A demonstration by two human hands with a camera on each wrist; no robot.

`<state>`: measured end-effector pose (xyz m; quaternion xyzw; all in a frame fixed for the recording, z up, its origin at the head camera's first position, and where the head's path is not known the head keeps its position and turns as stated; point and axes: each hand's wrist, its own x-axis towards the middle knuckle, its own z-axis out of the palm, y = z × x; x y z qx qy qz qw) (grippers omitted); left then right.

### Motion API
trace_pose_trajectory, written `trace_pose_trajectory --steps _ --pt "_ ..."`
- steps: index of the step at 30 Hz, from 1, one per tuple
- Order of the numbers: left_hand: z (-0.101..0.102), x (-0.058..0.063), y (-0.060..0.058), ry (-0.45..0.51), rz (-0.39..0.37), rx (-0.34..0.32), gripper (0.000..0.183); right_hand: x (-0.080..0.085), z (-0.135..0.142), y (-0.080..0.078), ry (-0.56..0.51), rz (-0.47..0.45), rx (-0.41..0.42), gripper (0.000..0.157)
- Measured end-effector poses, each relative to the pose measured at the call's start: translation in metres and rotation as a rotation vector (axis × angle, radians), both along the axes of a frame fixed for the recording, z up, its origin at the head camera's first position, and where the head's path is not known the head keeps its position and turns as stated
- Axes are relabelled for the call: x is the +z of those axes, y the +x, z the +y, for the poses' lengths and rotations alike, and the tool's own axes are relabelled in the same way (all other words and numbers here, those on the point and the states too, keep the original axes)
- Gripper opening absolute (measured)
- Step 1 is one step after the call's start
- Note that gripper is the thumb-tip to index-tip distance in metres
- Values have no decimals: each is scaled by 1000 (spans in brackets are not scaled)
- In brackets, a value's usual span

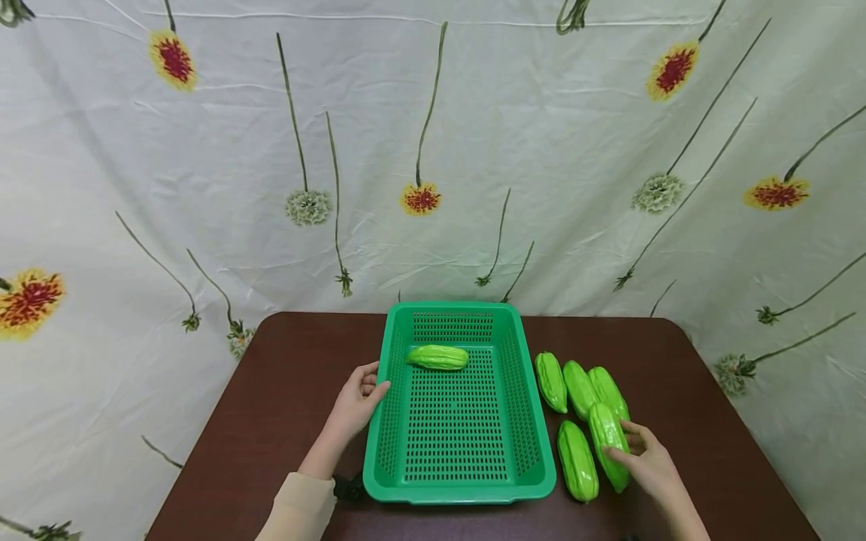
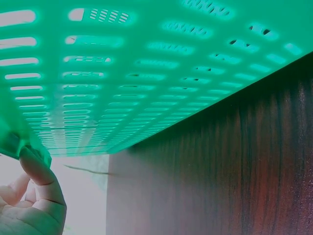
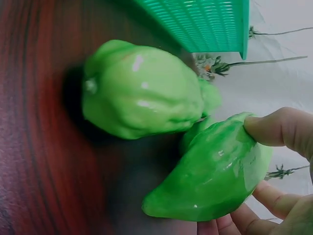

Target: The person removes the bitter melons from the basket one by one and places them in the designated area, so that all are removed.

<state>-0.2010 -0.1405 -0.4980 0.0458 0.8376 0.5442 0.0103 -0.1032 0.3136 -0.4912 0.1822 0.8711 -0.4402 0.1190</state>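
A green plastic basket [image 1: 460,494] with slotted walls stands mid-table, one light green bitter melon [image 1: 438,358] lying crosswise in its far part. My left hand [image 1: 355,402] grips the basket's left rim; its thumb and fingers also show at the rim in the left wrist view. On the right, my right hand [image 1: 651,460] holds a glossy bitter melon [image 3: 210,171] between thumb and fingers. Whether this melon is clear of the table is hard to tell. Close to it on the left lies another bitter melon [image 1: 578,460], large in the right wrist view.
Several more bitter melons, among them one by the basket's right wall [image 1: 551,382] and two behind the held one [image 1: 579,389], lie on the dark brown table [image 1: 318,346]. A flowered white cloth [image 1: 379,150] hangs behind. Something black [image 1: 348,487] sits by the left wrist.
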Motion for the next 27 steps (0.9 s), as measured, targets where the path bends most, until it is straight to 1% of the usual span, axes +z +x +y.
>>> trace_pose_trajectory --steps 2,3,6,8,14,22,27 --pt "0 1 -1 -4 -17 -1 58 -3 0 0 1 -1 6 84" --pt "0 1 -1 3 -40 3 57 -4 0 1 -2 -4 6 84" --pt "1 1 -3 -3 -76 7 54 -7 -1 1 -5 -1 4 82" --pt "1 2 -4 -4 -83 5 53 -9 -2 2 -3 7 3 81" --pt "0 0 -4 -7 -87 5 52 -12 -3 4 4 12 8 78" --pt "0 1 -3 4 -77 7 53 -17 -1 7 17 -34 34 81" --pt "0 2 -2 -1 -74 5 54 -21 -1 9 17 -44 29 82"
